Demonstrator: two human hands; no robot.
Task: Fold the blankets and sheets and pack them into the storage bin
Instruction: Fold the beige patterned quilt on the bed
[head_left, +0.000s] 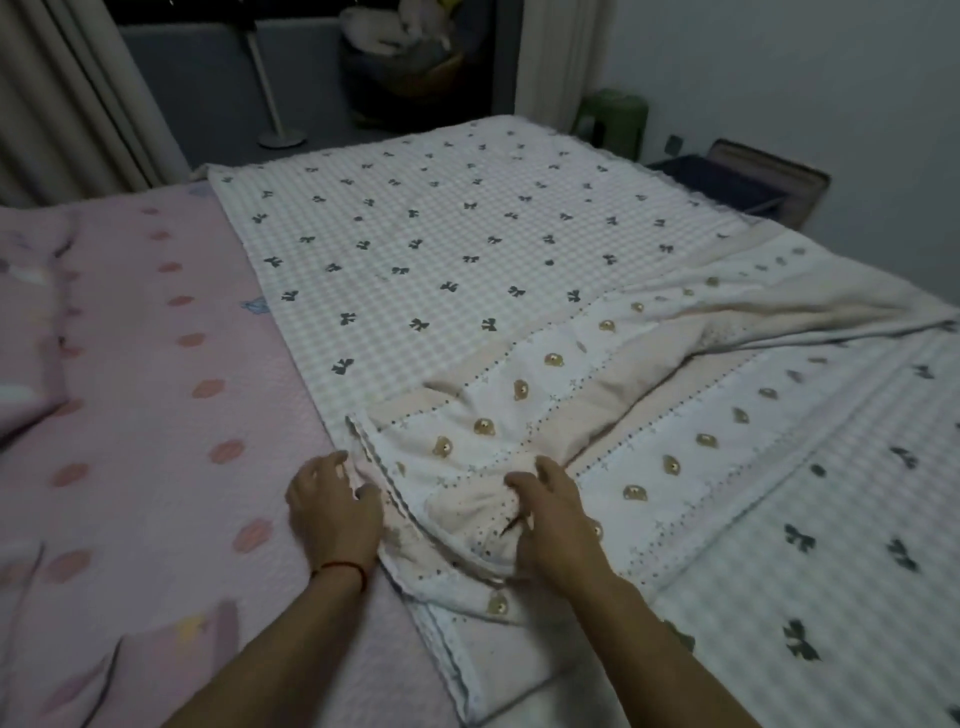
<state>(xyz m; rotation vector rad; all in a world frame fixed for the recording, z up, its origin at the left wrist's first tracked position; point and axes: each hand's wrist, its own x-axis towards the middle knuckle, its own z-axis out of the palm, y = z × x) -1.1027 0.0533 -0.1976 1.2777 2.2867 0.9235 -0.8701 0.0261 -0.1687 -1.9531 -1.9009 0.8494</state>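
Dim bedroom; bed (130, 415) fills the view, covered by a pink dotted bedspread on the left. Spread flat over its far and right parts lies a checked blanket with dark bows (441, 244), presumably laid out so edges can be matched for folding. On top of it, near centre, a bear-print blanket (519, 415) is partly turned over, its pale underside showing in a rumpled band running to the far right.

Left hand (332, 509): grip closed on the scalloped corner of the bear-print blanket, thumb pinching the edge, likely to anchor that corner. Right hand (550, 525): fingers curled into bunched fabric just right of the corner, gathering slack.

Judgement: folding is at an early stage; nothing is packed yet. A dark open container (727, 187) sits off the far right corner of the bed, possibly the storage bin; cannot confirm.
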